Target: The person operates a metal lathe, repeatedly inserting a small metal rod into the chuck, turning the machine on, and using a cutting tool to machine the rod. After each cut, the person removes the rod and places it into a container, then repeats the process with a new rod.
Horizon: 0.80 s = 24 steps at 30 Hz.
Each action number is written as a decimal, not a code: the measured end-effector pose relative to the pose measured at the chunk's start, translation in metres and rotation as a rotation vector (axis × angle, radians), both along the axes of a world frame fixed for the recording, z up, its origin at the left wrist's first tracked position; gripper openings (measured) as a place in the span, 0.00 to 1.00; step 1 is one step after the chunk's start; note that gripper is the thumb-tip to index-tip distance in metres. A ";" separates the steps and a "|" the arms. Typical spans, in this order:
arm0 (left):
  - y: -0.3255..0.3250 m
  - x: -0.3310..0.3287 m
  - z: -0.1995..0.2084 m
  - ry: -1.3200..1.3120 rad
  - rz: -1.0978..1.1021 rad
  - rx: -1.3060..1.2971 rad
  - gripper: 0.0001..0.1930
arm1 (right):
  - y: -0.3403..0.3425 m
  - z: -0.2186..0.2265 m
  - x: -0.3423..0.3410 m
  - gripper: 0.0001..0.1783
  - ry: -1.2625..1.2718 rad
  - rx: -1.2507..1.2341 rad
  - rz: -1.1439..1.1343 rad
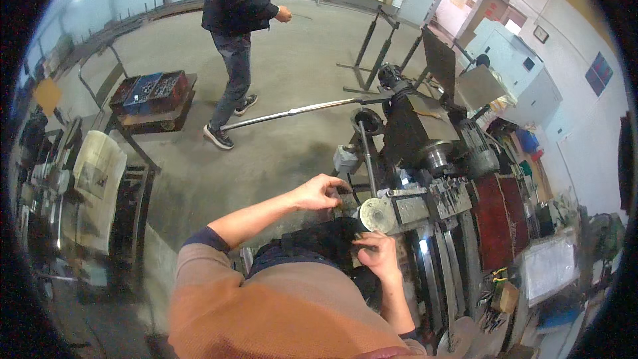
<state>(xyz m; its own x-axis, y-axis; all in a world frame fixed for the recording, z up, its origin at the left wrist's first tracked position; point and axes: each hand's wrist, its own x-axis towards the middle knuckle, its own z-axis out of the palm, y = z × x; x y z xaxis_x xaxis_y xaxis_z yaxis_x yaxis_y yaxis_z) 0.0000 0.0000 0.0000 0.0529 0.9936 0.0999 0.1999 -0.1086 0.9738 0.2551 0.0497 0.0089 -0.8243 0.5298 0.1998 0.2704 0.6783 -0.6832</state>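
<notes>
Grey round handwheel (377,215) – worn, dusty; right hand (377,252) fingers touch it, left hand (320,193) fingers curled.

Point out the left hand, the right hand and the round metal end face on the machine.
left hand (321,193), head view, back of the hand.
right hand (377,252), head view, back of the hand.
round metal end face (377,215), head view, centre of the pale disc.

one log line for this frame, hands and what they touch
left hand: fingers at small lever beside machine | right hand: under round metal end of machine | another person: walking on floor behind
</notes>
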 end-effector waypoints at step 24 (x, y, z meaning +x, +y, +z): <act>0.107 -0.262 -0.029 1.004 0.299 -0.206 0.19 | 0.000 0.023 0.096 0.15 0.002 0.182 -0.438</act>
<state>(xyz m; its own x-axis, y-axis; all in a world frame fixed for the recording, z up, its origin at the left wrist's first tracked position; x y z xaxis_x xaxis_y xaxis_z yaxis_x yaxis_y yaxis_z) -0.2624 0.1068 -0.0294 -0.2310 0.9726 -0.0249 0.9122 0.2254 0.3423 0.3507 0.0497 0.0323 -0.5306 0.7836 0.3231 0.5562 0.6095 -0.5649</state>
